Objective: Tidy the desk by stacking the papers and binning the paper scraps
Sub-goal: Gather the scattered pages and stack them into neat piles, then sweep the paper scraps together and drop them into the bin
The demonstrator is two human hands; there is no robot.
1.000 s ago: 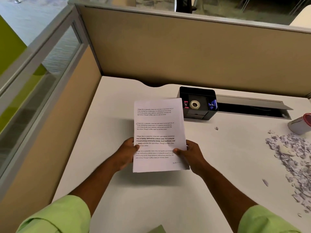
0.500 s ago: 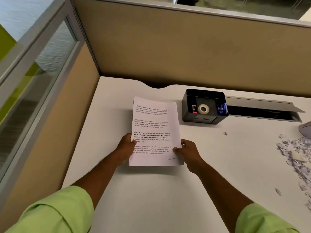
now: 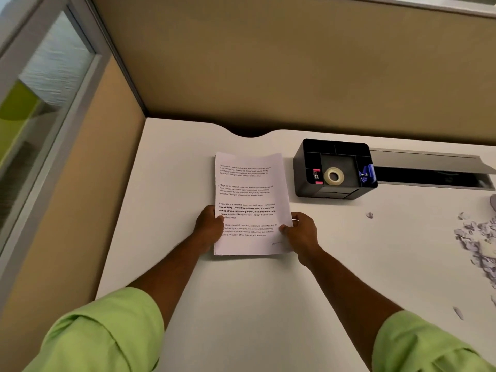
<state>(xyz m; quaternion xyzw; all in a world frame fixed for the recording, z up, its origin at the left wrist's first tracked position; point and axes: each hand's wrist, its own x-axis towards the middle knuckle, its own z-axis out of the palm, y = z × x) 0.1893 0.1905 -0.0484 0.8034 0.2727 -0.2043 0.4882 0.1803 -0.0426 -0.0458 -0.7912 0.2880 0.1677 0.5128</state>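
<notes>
Nearest the camera, two light green sleeves [image 3: 102, 334] frame the lower edge of the view, with both forearms extending forward over the white desk [image 3: 255, 304].

The left hand [image 3: 208, 228] grips the left edge of the stack of papers [image 3: 249, 194], thumb on the printed top sheet. The right hand [image 3: 302, 232] grips the right edge of the same stack, thumb on top, fingers curled underneath. The stack sits in the left-centre part of the desk, printed side up, its near edge at or just above the desk surface; contact cannot be confirmed.

To the right, well apart from the stack, loose paper scraps [image 3: 475, 237] lie scattered along the right edge of the view. One single scrap [image 3: 369, 215] lies between the pile and the stack, and another lies nearer the right sleeve.

Beyond the stack, to its right, stands a black desk organiser [image 3: 335, 154]. Its compartments hold a roll of tape [image 3: 333, 176], a pink binder clip [image 3: 317, 176] and blue items [image 3: 365, 174]. A grey cable tray [image 3: 429, 170] with a raised flap runs rightward from the organiser.

Farthest away, beige partition panels [image 3: 268, 71] enclose the desk at the back and left.
</notes>
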